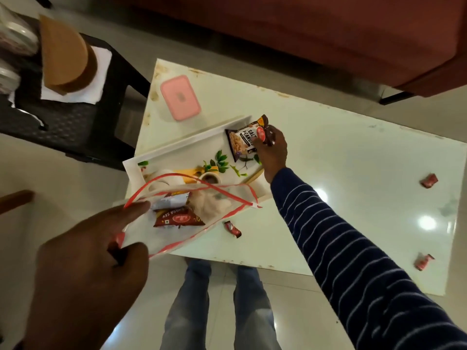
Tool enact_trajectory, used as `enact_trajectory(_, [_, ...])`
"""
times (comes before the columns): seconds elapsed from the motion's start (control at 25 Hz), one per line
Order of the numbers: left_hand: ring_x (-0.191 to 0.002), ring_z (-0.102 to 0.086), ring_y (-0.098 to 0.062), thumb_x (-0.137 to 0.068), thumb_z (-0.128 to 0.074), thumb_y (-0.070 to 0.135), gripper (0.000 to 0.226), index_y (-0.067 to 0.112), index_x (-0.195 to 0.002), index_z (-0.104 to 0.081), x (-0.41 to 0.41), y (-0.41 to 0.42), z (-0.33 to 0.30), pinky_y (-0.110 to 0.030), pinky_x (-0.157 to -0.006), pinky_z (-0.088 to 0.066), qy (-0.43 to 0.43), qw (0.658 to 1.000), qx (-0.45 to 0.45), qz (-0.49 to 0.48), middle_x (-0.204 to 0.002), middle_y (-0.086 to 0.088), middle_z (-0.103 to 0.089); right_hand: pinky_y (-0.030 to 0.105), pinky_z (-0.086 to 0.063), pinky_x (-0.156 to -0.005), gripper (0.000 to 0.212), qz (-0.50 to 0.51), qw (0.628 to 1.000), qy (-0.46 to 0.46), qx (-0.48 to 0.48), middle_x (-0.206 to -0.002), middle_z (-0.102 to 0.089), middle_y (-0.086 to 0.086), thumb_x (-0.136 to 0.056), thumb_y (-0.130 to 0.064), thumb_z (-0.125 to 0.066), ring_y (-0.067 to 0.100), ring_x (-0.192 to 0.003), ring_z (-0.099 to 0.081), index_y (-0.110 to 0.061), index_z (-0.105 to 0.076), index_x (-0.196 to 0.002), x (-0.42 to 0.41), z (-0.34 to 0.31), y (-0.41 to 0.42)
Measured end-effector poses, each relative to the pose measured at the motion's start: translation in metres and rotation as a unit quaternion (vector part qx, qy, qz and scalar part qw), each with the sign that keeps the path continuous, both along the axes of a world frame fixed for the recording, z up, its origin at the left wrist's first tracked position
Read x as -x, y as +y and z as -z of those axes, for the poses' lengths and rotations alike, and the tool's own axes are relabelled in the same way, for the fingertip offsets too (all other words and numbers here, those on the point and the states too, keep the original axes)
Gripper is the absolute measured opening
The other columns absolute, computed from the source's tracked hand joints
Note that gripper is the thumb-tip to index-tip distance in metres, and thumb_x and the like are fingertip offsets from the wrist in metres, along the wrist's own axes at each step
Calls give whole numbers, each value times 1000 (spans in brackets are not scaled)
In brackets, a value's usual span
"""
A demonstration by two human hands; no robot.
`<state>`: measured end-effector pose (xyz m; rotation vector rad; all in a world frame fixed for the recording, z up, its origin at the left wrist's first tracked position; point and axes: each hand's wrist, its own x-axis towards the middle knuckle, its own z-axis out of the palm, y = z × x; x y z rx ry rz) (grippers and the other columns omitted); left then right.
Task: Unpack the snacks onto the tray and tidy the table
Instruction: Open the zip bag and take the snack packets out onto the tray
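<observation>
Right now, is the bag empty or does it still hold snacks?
Not empty. The bag, held open by the left hand, shows a red packet and a silver one inside.

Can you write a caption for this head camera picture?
Right hand sets peanut packet on tray; left hand holds snack bag.

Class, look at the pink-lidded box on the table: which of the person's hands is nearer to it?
Right. The right hand grips a peanut packet on the tray, just past the pink-lidded box. The left hand holds the bag, much farther away.
</observation>
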<state>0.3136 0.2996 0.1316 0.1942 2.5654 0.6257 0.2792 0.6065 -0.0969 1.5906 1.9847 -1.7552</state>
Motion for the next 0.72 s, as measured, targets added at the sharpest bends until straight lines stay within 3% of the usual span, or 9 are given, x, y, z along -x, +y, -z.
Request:
enact_trajectory(0.08, [-46,-54,-9,-75,-51,35,56,61,-124,-52,5,12,-6,-29,-51,-53,9,1000,-15,3,-68,18,-57,36,-46,-105,56,-7,995,-18,-96,-139,-48,4,-86,-24,-74,24,-127,-49,-20,-50,-136,-4,-30,-7])
enact_trajectory(0.2, [-43,-50,-1,-75,-62,14,51,32,-123,-66,5,24,-13,-3,-47,-33,19,999,-29,23,-61,23,-42,34,-59,-76,28,-3,989,138,-58,-113,-68,5,-88,-19,-68,22,-100,-67,-15,-65,-115,-27,-113,-22])
enact_trajectory(0.28, [-43,-40,8,-73,-68,5,44,15,-116,-71,2,33,-17,2,-49,-32,46,997,-45,34,-72,16,-49,30,-57,-67,16,-127,964,235,18,-95,-74,7,-87,-13,-60,23,-86,-72,-12,-72,-98,-56,-175,-37])
enact_trajectory(0.36, [-47,-36,14,-70,-74,-1,43,9,-111,-73,-4,41,-18,7,-55,-34,56,996,-60,38,-71,9,-56,25,-56,-73,21,-262,922,269,96,-92,-76,3,-89,-8,-57,19,-86,-73,-12,-76,-95,-74,-218,-51])
enact_trajectory(0.44, [-50,-39,7,-73,-73,5,38,7,-111,-73,-10,45,-16,1,-65,-37,55,996,-55,36,-75,-4,-71,15,-53,-82,26,-394,896,183,98,-103,-75,-9,-93,-6,-56,6,-100,-69,-18,-77,-104,-78,-228,-64])
enact_trajectory(0.48, [-55,-42,3,-74,-71,7,38,6,-112,-73,-12,47,-15,-9,-67,-42,49,997,-47,32,-79,-9,-75,15,-51,-87,28,-460,877,122,65,-112,-72,-12,-96,-7,-55,2,-107,-65,-20,-74,-113,-75,-223,-73])
enact_trajectory(0.56, [-57,-43,-2,-75,-69,11,40,5,-114,-73,-17,51,-13,-20,-71,-43,36,998,-49,27,-77,-11,-75,23,-47,-99,34,-566,823,27,-41,-131,-63,-5,-100,-16,-52,10,-118,-58,-20,-59,-133,-66,-198,-89])
enact_trajectory(0.68, [-45,-31,6,-79,-63,15,38,4,-113,-73,-21,58,-13,0,-70,-36,3,996,-80,41,-64,4,-59,28,-43,-101,40,-668,727,-25,-161,-134,-58,1,-101,-27,-52,19,-118,-57,-18,-48,-139,-51,-149,-112])
enact_trajectory(0.72, [-44,-30,9,-83,-61,14,35,5,-113,-73,-22,60,-14,7,-57,-28,-4,995,-87,50,-65,8,-52,28,-45,-99,35,-684,707,-56,-170,-127,-61,3,-101,-26,-52,20,-114,-59,-15,-52,-134,-45,-136,-118])
